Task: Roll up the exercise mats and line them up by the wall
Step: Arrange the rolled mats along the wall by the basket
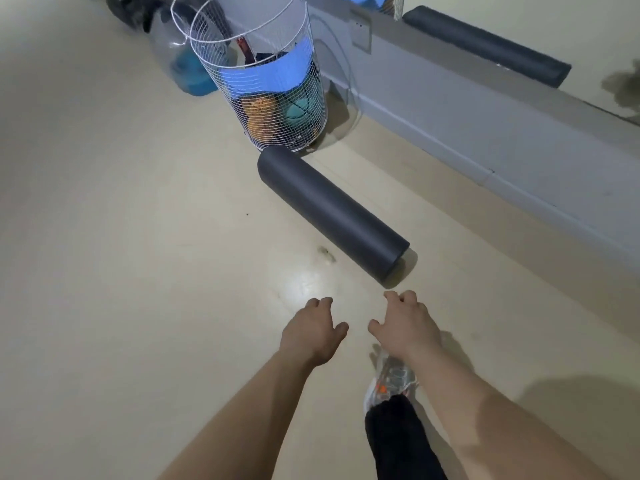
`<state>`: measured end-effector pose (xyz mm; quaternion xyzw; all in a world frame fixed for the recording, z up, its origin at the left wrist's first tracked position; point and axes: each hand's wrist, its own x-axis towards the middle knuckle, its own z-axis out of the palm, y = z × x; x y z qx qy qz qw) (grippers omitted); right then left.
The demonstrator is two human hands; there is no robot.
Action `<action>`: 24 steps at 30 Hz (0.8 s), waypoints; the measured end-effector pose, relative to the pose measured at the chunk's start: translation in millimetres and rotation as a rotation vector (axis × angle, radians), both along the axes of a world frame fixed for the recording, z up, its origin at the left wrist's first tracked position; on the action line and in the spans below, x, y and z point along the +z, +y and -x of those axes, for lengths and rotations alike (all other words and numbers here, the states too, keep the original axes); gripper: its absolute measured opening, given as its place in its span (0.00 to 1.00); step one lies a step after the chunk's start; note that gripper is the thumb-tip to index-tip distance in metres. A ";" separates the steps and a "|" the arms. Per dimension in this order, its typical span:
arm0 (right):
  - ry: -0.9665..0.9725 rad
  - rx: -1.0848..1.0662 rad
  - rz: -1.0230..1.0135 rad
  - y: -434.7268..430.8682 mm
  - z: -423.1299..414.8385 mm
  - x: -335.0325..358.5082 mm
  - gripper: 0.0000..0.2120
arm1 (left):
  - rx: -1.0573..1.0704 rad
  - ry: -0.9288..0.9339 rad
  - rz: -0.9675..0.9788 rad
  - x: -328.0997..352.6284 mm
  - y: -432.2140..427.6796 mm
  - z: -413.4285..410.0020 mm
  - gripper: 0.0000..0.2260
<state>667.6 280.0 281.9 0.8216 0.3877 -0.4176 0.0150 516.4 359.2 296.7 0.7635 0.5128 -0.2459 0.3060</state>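
The pale floor (138, 237) fills most of the view, and the grey wall base (467, 133) runs diagonally along the right, cut off at the frame edge. A rolled dark mat (332, 213) lies on the floor near the wall, roughly parallel to it, its far end just beside a white wire basket (256, 77). The basket's contents are hard to make out through the mesh: a blue sheet, something orange, a teal ball. A second rolled mat (488, 45) rests on the ledge above the wall base, its upper end partly hidden. Behind the basket, a clear jug (183, 67) is blurred. Both arms reach forward; the left hand (311, 332) and right hand (405, 323) hover short of the near mat, fingers loosely curled and holding nothing. A shoe (389, 382) shows under the right forearm.
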 end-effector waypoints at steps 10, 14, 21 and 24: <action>0.036 -0.193 0.111 201.4 -50.1 -94.5 0.30 | 0.036 -0.076 0.005 -90.2 257.6 -79.9 0.23; 0.045 -0.370 0.121 257.5 -38.9 -119.6 0.30 | -0.170 -0.058 0.001 -126.3 317.2 -81.7 0.22; -0.080 -0.685 0.063 299.4 -2.9 -162.2 0.31 | -0.630 -0.088 0.020 -186.0 373.5 -57.6 0.26; -0.140 -0.794 0.111 293.0 18.0 -180.8 0.34 | -0.710 -0.113 -0.035 -207.2 400.9 -38.8 0.26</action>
